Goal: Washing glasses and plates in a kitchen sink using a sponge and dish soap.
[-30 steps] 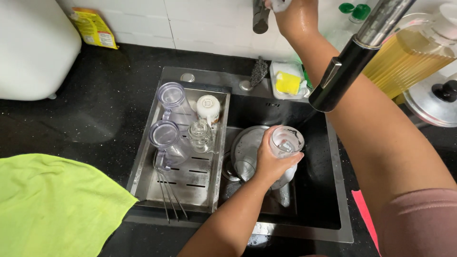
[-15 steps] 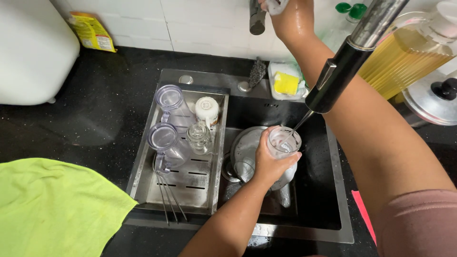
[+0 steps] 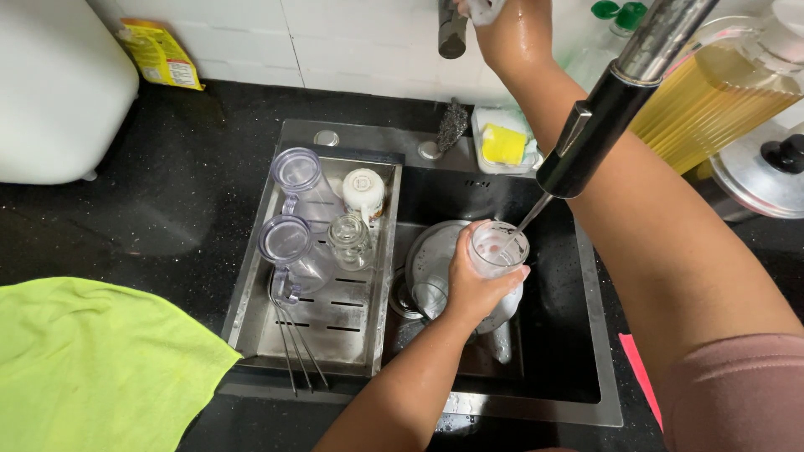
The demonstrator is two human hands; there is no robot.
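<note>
A clear glass is held upright, mouth up, in the closed grip of the left hand directly beneath the black spray head. The right hand, beyond that spray head, is closed on the tap handle.

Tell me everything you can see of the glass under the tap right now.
The glass is clear, round and open-mouthed, held roughly upright over the dark sink. The left hand wraps its side. A thin stream from the black pull-out faucet head runs into its mouth. Its lower part is hidden by fingers.
</note>
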